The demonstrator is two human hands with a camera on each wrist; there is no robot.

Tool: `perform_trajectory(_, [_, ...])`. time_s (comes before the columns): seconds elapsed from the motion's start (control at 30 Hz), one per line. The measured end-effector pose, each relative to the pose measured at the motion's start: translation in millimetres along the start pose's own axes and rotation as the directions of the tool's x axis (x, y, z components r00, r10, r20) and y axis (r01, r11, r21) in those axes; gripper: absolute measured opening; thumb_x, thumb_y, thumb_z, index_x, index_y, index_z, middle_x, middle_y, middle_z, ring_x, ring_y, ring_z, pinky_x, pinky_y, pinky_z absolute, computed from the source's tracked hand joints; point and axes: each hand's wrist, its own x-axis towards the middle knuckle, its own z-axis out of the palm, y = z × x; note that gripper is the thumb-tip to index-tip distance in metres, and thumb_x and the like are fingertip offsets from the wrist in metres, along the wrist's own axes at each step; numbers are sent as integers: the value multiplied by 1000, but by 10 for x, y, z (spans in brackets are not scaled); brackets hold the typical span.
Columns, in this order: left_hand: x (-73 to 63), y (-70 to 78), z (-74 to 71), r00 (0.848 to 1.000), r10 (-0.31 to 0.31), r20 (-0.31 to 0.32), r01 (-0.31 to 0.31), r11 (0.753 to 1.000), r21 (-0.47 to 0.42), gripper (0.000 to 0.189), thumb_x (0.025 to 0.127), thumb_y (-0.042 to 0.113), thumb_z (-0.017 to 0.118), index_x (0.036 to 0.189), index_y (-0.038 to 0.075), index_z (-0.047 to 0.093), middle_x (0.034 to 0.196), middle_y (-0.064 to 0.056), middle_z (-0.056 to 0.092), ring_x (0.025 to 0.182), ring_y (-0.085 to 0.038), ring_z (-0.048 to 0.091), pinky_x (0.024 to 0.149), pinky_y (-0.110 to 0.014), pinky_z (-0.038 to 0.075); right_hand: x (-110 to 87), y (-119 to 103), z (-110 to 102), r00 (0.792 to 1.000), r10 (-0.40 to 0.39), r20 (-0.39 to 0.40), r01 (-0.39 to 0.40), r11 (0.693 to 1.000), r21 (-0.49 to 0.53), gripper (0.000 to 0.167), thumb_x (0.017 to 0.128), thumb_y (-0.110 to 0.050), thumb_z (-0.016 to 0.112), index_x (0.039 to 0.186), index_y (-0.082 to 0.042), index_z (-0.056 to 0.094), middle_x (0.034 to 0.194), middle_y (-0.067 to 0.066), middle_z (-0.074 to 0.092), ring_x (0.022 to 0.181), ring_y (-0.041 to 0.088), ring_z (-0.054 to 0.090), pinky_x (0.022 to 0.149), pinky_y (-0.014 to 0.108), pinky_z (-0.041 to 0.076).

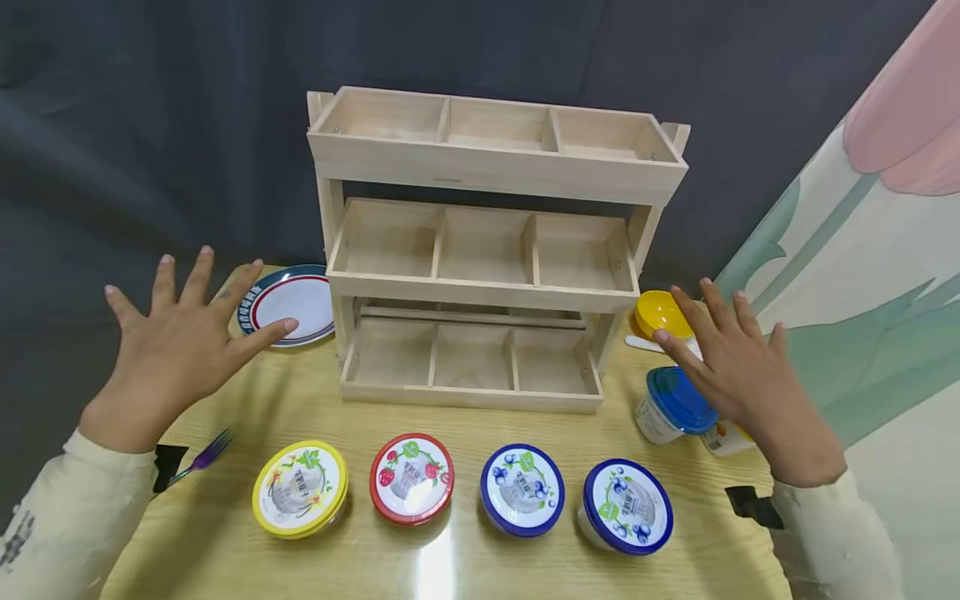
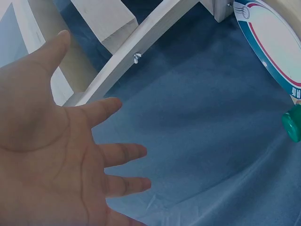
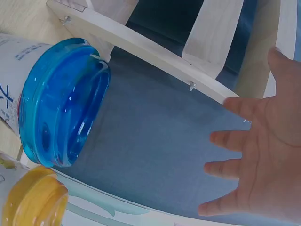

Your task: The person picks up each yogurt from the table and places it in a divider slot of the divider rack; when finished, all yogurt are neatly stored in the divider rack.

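My left hand (image 1: pixel 174 350) hovers with spread fingers on the left, near a white plate (image 1: pixel 294 307) with a dark patterned rim. On the right, my right hand (image 1: pixel 738 375) is also spread and holds nothing, above a blue-lidded tub (image 1: pixel 678 400) and beside a yellow bowl (image 1: pixel 663 313). Between the hands stands a three-tier wooden rack (image 1: pixel 480 287), each tier split into three compartments. In front of it sit a yellow-lidded cup (image 1: pixel 300 490), a red-lidded cup (image 1: pixel 412 479), a blue-lidded cup (image 1: pixel 522 490) and another blue-lidded cup (image 1: pixel 628 507).
A purple fork (image 1: pixel 210 452) lies by the left sleeve. A white utensil (image 1: pixel 647 343) lies by the bowl. A yellow-lidded tub (image 3: pixel 35 200) stands beside the blue-lidded one. A green cap (image 2: pixel 292 123) shows near the plate. Dark cloth hangs behind; a floral curtain (image 1: pixel 885 275) hangs right.
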Motion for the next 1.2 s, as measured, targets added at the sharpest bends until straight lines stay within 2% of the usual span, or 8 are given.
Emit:
perform_trajectory(0.27, [25, 13, 29, 1000, -9, 4, 9, 1000, -11, 100, 102, 82, 43, 175, 18, 18, 174, -35, -6, 155, -68, -8, 103, -95, -12, 33, 1, 75, 1000, -12, -28, 11, 999, -36, 78, 114, -64, 28, 175, -16, 20, 175, 33, 13, 156, 66, 7, 110, 93, 7])
perform_trajectory(0.47, [-31, 35, 15, 991, 109, -74, -120, 978, -170, 94, 103, 58, 70, 175, 22, 23, 177, -10, -27, 162, -46, -20, 112, -88, -11, 43, -79, 110, 983, -127, -132, 136, 989, 61, 70, 116, -52, 42, 174, -16, 25, 177, 25, 19, 159, 57, 18, 112, 86, 26])
perform_trajectory(0.53, [-68, 53, 9, 980, 161, -120, -185, 956, -226, 88, 102, 43, 78, 173, 21, 31, 178, -6, -25, 164, -41, -19, 117, -83, -9, 32, -103, 143, 966, -188, -177, 214, 967, 140, 66, 116, -42, 51, 173, -14, 29, 176, 23, 25, 157, 56, 26, 112, 83, 30])
perform_trajectory(0.77, [-330, 113, 77, 921, 236, -310, -351, 848, -397, 69, 100, 9, 80, 163, 16, 52, 180, -12, -18, 165, -42, -12, 121, -81, 0, -27, -178, 428, 908, -322, -267, 397, 866, 306, 68, 103, -8, 75, 165, -12, 47, 165, 14, 49, 136, 40, 60, 104, 25, 55])
perform_trajectory(0.87, [-523, 136, 140, 920, 197, -340, -356, 783, -510, 62, 101, 7, 77, 159, 16, 58, 181, -4, -15, 166, -34, -9, 123, -78, 0, -37, -203, 576, 917, -329, -226, 393, 841, 372, 63, 104, -5, 74, 162, -11, 50, 163, 16, 51, 136, 43, 60, 99, 39, 60])
perform_trajectory(1.0, [-793, 140, 254, 930, 225, -290, -359, 721, -592, 62, 97, -4, 76, 155, 14, 63, 183, -1, 0, 167, -19, 4, 132, -36, 13, -27, -202, 742, 928, -338, -157, 371, 812, 451, 58, 105, -1, 71, 160, -6, 52, 161, 22, 51, 137, 48, 59, 92, 53, 60])
perform_trajectory(1.1, [-959, 113, 381, 937, 279, -210, -348, 708, -615, 64, 93, -6, 80, 152, 17, 66, 183, -3, 11, 164, -10, 14, 115, -7, 21, -24, -183, 826, 943, -323, -79, 320, 814, 485, 57, 106, -1, 69, 160, -6, 51, 163, 25, 48, 141, 51, 54, 97, 56, 57])
perform_trajectory(1.2, [-1075, 68, 551, 938, 320, -134, -327, 682, -654, 68, 88, -4, 86, 149, 19, 68, 182, -4, 16, 163, -6, 16, 114, -6, 22, -22, -151, 918, 953, -302, -1, 262, 823, 504, 55, 109, -5, 66, 161, -6, 49, 166, 27, 42, 145, 53, 48, 101, 60, 54])
